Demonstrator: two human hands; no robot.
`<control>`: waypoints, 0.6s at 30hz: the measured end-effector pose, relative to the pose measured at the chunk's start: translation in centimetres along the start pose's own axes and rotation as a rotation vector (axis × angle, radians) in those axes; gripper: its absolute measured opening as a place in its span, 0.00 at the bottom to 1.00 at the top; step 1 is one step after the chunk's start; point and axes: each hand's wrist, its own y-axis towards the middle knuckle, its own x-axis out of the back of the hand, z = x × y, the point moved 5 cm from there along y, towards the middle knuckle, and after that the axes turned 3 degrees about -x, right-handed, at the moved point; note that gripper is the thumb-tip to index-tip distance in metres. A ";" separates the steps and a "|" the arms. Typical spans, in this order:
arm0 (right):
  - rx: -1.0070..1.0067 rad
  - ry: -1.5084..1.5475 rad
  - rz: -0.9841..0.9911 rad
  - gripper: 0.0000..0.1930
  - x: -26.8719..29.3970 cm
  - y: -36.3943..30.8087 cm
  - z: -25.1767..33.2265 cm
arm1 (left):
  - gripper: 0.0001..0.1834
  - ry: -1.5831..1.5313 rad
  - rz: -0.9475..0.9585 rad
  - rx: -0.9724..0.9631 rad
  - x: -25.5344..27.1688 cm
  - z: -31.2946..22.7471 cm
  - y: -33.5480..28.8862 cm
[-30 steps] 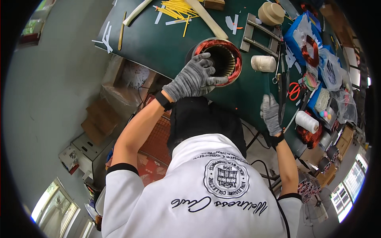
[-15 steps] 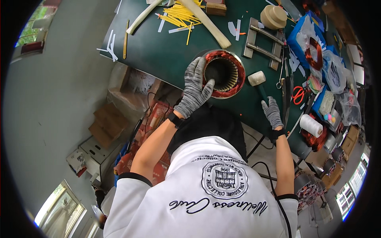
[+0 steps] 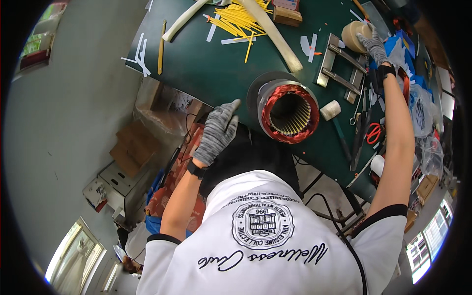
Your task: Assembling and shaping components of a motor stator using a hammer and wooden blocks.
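The gloved left hand [image 3: 216, 132] hangs slack and empty at the edge of the green workbench [image 3: 206, 69], just beside the copper-wound motor stator [image 3: 289, 114] lying there. Far right, the gloved right hand [image 3: 374, 45] grasps a beige tape roll [image 3: 353, 35].

White tee w/ black-trimmed sleeves (round crest print), grey knit gloves, black wristbands

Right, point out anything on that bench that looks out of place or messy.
Nothing looks damaged or spilled. The green table is cluttered, though: yellow sticks lie fanned loosely, and white paper strips are scattered near its left edge. The motor stator lies on its side close to the table's near edge.
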 end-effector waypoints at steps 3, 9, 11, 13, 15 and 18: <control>-0.028 -0.117 0.030 0.42 0.5 0.9 0.6 | 0.18 0.125 -0.026 0.011 1.1 1.8 -1.5; 0.096 -0.061 -0.068 0.38 2.9 -4.0 4.7 | 0.16 0.144 0.146 0.047 1.4 2.4 -2.2; 0.204 0.034 -0.131 0.34 6.3 -8.9 7.3 | 0.16 0.163 0.186 0.023 0.8 2.8 -1.7; 0.256 0.196 -0.130 0.32 9.9 -15.6 15.1 | 0.15 0.211 0.213 0.037 0.9 3.2 -2.1; 0.225 0.413 -0.042 0.34 12.1 -21.6 17.8 | 0.14 0.172 0.249 0.048 0.5 3.3 -1.4; 0.105 0.567 0.061 0.37 13.1 -29.4 21.1 | 0.15 0.211 0.275 0.024 -0.7 3.3 0.3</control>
